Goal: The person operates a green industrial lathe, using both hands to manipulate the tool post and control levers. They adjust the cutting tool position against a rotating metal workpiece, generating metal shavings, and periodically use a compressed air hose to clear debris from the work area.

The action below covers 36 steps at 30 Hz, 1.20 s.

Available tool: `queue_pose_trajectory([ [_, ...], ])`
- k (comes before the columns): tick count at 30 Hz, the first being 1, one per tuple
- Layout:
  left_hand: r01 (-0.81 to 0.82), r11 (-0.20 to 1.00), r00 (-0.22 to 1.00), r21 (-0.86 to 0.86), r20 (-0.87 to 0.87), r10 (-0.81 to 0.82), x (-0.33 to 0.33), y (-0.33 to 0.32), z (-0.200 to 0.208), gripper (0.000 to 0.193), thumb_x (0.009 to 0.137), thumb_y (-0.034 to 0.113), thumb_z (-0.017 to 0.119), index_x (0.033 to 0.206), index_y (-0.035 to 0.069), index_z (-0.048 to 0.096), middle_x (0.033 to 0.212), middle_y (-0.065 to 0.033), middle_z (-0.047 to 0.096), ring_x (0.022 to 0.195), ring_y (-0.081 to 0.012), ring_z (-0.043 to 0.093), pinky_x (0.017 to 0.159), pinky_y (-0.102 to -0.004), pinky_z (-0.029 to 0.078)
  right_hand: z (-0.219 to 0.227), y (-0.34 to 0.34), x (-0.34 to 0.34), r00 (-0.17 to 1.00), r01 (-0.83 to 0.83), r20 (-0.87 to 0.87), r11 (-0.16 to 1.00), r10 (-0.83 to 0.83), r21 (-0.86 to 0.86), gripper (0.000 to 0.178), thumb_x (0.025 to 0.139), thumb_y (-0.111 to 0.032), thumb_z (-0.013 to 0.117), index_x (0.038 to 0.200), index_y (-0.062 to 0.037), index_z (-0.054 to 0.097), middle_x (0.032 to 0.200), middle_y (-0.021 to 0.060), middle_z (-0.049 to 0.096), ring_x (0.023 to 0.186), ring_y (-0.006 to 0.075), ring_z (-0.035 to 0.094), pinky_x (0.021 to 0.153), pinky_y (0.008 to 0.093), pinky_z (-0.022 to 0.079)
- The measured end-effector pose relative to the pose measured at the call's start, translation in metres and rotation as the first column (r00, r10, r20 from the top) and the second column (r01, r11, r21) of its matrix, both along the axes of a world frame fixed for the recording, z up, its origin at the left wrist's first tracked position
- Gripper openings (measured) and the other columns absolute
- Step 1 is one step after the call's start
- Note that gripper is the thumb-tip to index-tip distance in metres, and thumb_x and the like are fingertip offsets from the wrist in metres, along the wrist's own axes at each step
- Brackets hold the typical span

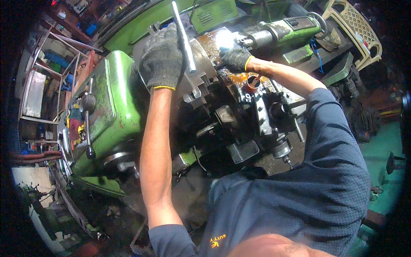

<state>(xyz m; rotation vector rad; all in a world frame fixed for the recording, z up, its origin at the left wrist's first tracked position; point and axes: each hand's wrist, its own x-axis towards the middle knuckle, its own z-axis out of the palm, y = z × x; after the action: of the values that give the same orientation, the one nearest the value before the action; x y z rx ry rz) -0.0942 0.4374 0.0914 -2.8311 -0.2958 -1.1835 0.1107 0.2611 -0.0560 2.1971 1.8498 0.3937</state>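
My left hand (162, 58), in a dark grey knit glove, is closed beside the lathe chuck (204, 60). It grips what looks like a chuck key (184, 38), whose straight steel bar runs along the glove's thumb side. The fingers under the bar are hidden. My right hand (236, 58), gloved alike, reaches between the chuck and the tailstock (295, 32). Its fingers are curled at a bright white glare (225, 40), which hides what they hold. Just below that hand stands a small reddish can (252, 84) with a brush-like handle in it.
The green lathe headstock (115, 90), with a lever (89, 111), stands at the left. A tool post and carriage (262, 115) lie below my right forearm. Wet, oily brown metal (209, 43) lies behind the chuck. A beige plastic chair (357, 28) is at the far right.
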Motion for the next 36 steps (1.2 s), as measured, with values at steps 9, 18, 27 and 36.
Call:
queue_pose_trajectory([
  [9, -0.020, 0.999, 0.992, 0.025, -0.120, 0.023, 0.008, 0.009, -0.006, 0.040, 0.097, 0.015, 0.046, 0.132, 0.008, 0.064, 0.122, -0.0162, 0.070, 0.112, -0.0357, 0.066, 0.101, -0.0460, 0.050, 0.050, -0.027, -0.009, 0.989, -0.068, -0.121, 0.993, 0.080, 0.095, 0.022, 0.073, -0.026, 0.069, 0.077, -0.0057, 0.076, 0.090, 0.0145, 0.072, 0.095, 0.0302, 0.066, 0.078, 0.0450, 0.055],
  [18, -0.018, 1.000, 0.983, -0.002, -0.182, 0.017, 0.003, 0.000, 0.007, 0.033, 0.097, 0.016, 0.049, 0.123, 0.006, 0.068, 0.118, -0.0185, 0.070, 0.108, -0.0365, 0.068, 0.095, -0.0449, 0.053, 0.160, -0.242, -0.042, 0.643, 0.760, -0.478, 0.577, -0.598, 0.301, 0.044, 0.092, -0.046, 0.060, 0.115, -0.0102, 0.072, 0.101, 0.0193, 0.070, 0.097, 0.0371, 0.068, 0.085, 0.0484, 0.052],
  [27, 0.009, 0.998, 0.992, 0.069, -0.125, 0.000, 0.009, 0.013, -0.009, 0.039, 0.095, 0.035, 0.063, 0.119, 0.006, 0.070, 0.122, -0.0203, 0.069, 0.111, -0.0366, 0.067, 0.095, -0.0457, 0.052, -0.104, -0.559, -0.153, -0.103, 0.972, -0.994, -0.215, -0.018, -0.097, 0.040, 0.090, -0.052, 0.074, 0.077, -0.0177, 0.059, 0.063, -0.0015, 0.053, 0.050, 0.0131, 0.049, 0.045, 0.0321, 0.035],
  [36, 0.139, 0.990, 0.982, 0.017, -0.130, -0.136, 0.001, 0.015, -0.005, 0.035, 0.099, 0.028, 0.063, 0.120, 0.000, 0.066, 0.110, -0.0180, 0.069, 0.100, -0.0344, 0.066, 0.090, -0.0443, 0.050, -0.248, -0.577, -0.157, -0.295, 0.867, -0.739, -0.155, 0.606, -0.473, 0.011, 0.094, -0.019, 0.061, 0.088, -0.0095, 0.061, 0.073, 0.0036, 0.055, 0.059, 0.0190, 0.053, 0.049, 0.0360, 0.044],
])
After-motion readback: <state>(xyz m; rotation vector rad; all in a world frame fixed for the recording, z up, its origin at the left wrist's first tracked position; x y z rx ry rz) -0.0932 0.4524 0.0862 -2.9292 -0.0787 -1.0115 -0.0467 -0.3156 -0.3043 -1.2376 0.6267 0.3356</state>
